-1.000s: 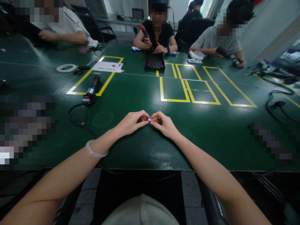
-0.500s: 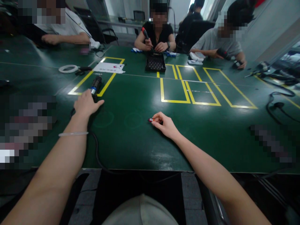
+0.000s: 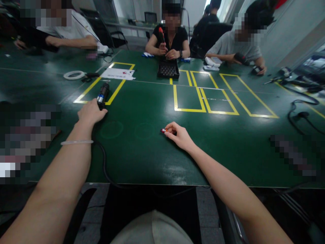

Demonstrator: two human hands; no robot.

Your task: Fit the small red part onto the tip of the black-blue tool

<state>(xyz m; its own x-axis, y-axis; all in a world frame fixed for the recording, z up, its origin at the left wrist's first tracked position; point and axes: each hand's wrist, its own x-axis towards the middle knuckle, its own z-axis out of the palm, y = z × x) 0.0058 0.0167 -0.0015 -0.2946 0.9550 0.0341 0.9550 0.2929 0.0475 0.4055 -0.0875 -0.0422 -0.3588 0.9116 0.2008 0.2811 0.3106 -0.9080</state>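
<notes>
On the left of the green table, a black cylindrical tool [image 3: 103, 93] with a blue and silver band lies inside a yellow tape outline. My left hand [image 3: 88, 112] is at its near end, thumb apart from the hand; the other fingertips are partly hidden beside the tool. A black cord [image 3: 103, 154] runs from beside my left forearm to the table's front edge. Near the table's middle, my right hand [image 3: 177, 134] pinches a small red part [image 3: 163, 130] with a pale middle and an orange bit. It is too small to name.
Yellow tape outlines [image 3: 190, 109] mark the green table [image 3: 142, 162]. A white sheet [image 3: 118, 73], a white coil [image 3: 74, 75] and a black tray [image 3: 168, 69] lie further back. People sit across the table; one holds a red-tipped tool [image 3: 161, 35]. Cables [image 3: 296, 112] lie at right.
My left hand has shifted slightly left, its thumb nearer the tool, and more of the tool shows. My right hand stays put with the red part. The person opposite has raised the red-tipped tool upright.
</notes>
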